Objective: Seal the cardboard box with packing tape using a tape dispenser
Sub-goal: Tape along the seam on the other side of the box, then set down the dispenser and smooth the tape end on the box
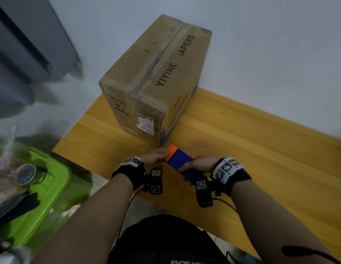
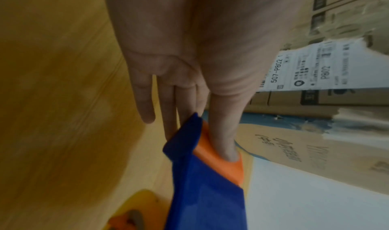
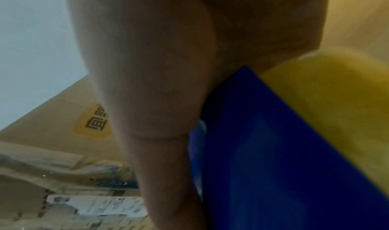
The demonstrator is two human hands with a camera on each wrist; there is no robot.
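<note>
A brown cardboard box (image 1: 156, 73) printed with "YIYING" stands on the wooden table (image 1: 261, 149) against the wall, with clear tape along its top seam. In front of its near corner both hands hold a blue tape dispenser (image 1: 180, 162) with an orange end, just above the table. My left hand (image 1: 162, 155) pinches the orange end (image 2: 219, 160), thumb on top and fingers (image 2: 168, 108) underneath. My right hand (image 1: 196, 165) grips the blue body (image 3: 273, 150), thumb (image 3: 168, 175) along its side. A yellow part (image 3: 336, 92) of the dispenser shows under the right palm. No tape roll is visible in it.
A green plastic bin (image 1: 51, 187) sits left of the table and below it, with a tape roll (image 1: 25, 174) and dark items on its lid. Grey furniture (image 1: 22, 44) stands at the upper left. The box's white shipping label (image 2: 315, 67) faces me.
</note>
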